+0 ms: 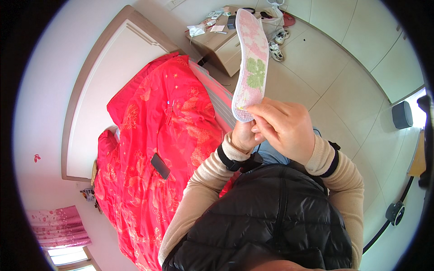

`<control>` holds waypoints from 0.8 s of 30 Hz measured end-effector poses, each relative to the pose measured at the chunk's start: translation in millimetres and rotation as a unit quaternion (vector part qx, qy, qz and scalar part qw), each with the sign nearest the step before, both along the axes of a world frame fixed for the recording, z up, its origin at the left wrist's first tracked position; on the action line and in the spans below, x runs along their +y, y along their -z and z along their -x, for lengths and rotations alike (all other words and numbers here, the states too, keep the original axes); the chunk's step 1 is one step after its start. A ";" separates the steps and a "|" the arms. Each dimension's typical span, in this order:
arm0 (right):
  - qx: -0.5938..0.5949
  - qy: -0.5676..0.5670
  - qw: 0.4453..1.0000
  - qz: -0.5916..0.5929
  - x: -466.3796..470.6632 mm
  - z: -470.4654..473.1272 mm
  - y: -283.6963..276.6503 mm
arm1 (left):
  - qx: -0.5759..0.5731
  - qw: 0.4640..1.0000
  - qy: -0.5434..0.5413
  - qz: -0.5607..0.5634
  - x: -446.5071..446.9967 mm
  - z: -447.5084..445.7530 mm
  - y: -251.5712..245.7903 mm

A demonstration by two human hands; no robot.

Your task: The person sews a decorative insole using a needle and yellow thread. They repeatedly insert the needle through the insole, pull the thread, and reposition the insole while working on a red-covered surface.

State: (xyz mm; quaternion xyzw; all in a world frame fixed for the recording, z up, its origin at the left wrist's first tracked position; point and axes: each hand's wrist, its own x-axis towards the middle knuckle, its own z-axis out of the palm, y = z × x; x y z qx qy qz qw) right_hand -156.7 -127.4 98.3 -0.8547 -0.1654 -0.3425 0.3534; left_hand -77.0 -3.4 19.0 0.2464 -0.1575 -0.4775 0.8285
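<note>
An embroidered shoe insole (252, 64), pink and white with a green patterned patch and a white edge, stands out in front of me in the head view. My left hand (244, 135) holds it from behind at its lower end; most of those fingers are hidden by the insole and by my other hand. The thumb and forefinger of my right hand (283, 127) are pinched together at the insole's lower right edge, beside a short bit of yellow thread (241, 108). Whether a needle is between these fingertips cannot be told.
To the left, a bed with a red patterned quilt (183, 135) bears a dark smartphone (160, 166). A wooden nightstand (217, 42) with small items stands beyond, near a pair of sneakers (277, 51) on the tiled floor. White cabinets (362, 30) line the far right; a dark speaker (402, 115) stands there.
</note>
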 end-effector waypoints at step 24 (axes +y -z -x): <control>0.213 -0.178 0.868 -0.411 -40.0 0.3 46.8 | -0.341 0.883 -0.277 -0.162 -16.1 3.0 -27.1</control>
